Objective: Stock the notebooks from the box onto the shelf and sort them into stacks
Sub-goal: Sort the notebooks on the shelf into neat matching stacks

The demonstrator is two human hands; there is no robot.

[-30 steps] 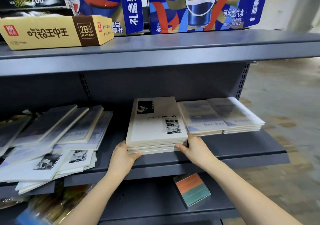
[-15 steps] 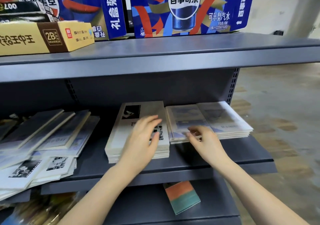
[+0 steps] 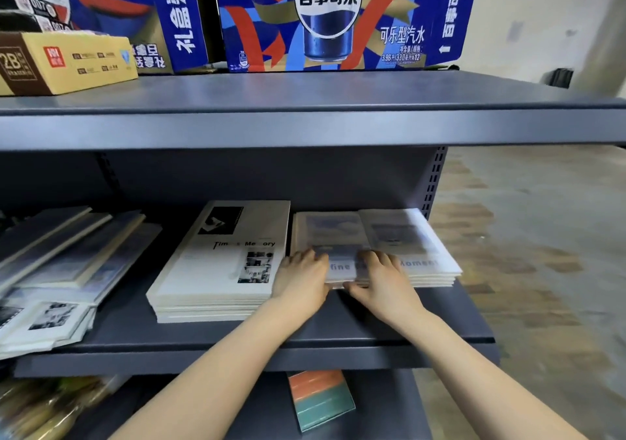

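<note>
The Time Memory stack (image 3: 220, 263) of notebooks lies squared on the middle shelf (image 3: 305, 350). Just right of it, almost touching, is the fine Day stack (image 3: 325, 233), blurred, with both of the person's hands on its near end. The left grip (image 3: 301, 280) has bent fingers laid over the corner nearest the Time Memory stack; whether it clasps or only presses, I cannot tell. The right grip (image 3: 382, 280) is clamped on the front edge, fingers on top, thumb along the edge below. Further right, touching the fine Day stack, lies the Moment stack (image 3: 420, 250). Left of the Time Memory stack, apart from it, a loose pile (image 3: 67, 256) of notebooks sprawls unsorted. Below the Time Memory stack, on the lower shelf (image 3: 382, 405), lies an orange and teal notebook (image 3: 320, 399)
</note>
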